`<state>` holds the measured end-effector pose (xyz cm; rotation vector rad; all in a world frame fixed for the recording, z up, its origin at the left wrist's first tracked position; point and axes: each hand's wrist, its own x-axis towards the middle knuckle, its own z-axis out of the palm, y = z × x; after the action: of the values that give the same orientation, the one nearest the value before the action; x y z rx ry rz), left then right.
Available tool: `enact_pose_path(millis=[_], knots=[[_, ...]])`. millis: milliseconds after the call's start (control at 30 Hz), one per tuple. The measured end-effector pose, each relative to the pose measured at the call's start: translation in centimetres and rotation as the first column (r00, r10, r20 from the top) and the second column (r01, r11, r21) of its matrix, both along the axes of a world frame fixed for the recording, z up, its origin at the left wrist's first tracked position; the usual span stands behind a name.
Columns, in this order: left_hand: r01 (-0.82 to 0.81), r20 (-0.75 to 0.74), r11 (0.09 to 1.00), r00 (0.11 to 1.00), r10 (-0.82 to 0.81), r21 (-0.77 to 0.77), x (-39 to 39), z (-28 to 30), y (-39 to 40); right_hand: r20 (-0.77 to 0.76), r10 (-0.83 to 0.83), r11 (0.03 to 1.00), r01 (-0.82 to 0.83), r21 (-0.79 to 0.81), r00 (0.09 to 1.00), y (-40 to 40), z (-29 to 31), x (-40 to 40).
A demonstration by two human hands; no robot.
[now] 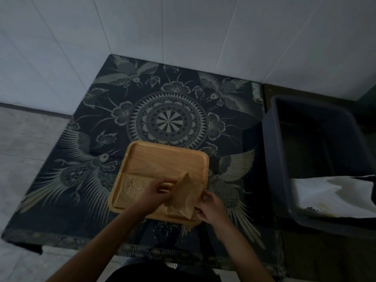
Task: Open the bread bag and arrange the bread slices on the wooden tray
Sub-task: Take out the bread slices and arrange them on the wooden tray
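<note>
Patterned tablecloth (166,119): both hands' (left (156,192), right (209,206)) grip tilts slice (187,194) corner-up.

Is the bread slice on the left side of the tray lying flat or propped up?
Flat: the bread slice lies in the wooden tray, in its near-left corner.

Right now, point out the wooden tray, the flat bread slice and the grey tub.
wooden tray (168,157), head view, bare far floor.
flat bread slice (130,190), head view, its middle.
grey tub (270,151), head view, left wall.

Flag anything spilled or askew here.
Crumbs lie scattered on the patterned tablecloth just off the wooden tray's near edge. One bread slice is tilted up between both hands, not flat.
</note>
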<state>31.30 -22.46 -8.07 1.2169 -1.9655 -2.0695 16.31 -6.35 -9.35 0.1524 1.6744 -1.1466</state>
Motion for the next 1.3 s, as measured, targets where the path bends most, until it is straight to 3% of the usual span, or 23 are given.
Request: enact_pose_path(millis=[167,267,433,533,600,733,833,1067,1300], knots=[[0.053,-0.123,0.986,0.990,-0.073,-0.156,0.5,4.0,-2.3,0.042,0.132,0.978,-0.124,-0.166,0.990,-0.7,1.5,-0.9],[0.084,-0.136,0.958,0.983,-0.125,-0.274,0.5,6.4,-4.1,-0.081,0.240,0.956,-0.250,-0.153,0.967,-1.9,3.3,-1.8],[0.140,-0.126,0.901,0.970,-0.208,-0.411,0.7,9.8,-7.6,-0.544,0.394,0.856,-0.511,-0.078,0.741,-6.0,8.5,-3.1],[0.158,-0.151,0.887,0.958,-0.244,-0.435,1.2,11.1,-9.7,-0.696,0.427,0.749,-0.657,-0.085,0.577,-8.6,11.3,-3.0],[0.148,-0.190,0.901,0.952,-0.242,-0.407,1.8,11.7,-11.1,-0.742,0.407,0.707,-0.698,-0.112,0.532,-10.1,12.5,-2.5],[0.094,-0.285,0.941,0.939,-0.192,-0.324,3.4,11.6,-13.3,-0.740,0.359,0.713,-0.678,-0.176,0.569,-12.1,13.6,-1.4],[0.047,-0.358,0.985,0.928,-0.104,-0.165,4.5,10.3,-14.4,-0.710,0.337,0.728,-0.649,-0.220,0.618,-13.0,13.5,-0.6],[-0.082,-0.379,0.986,0.916,0.132,0.145,5.4,6.1,-15.8,-0.516,0.317,0.844,-0.485,-0.230,0.796,-14.4,10.5,0.4],[-0.139,-0.293,0.976,0.938,0.184,0.168,5.2,1.8,-17.6,-0.397,0.284,0.907,-0.378,-0.183,0.873,-16.6,4.9,1.1]])
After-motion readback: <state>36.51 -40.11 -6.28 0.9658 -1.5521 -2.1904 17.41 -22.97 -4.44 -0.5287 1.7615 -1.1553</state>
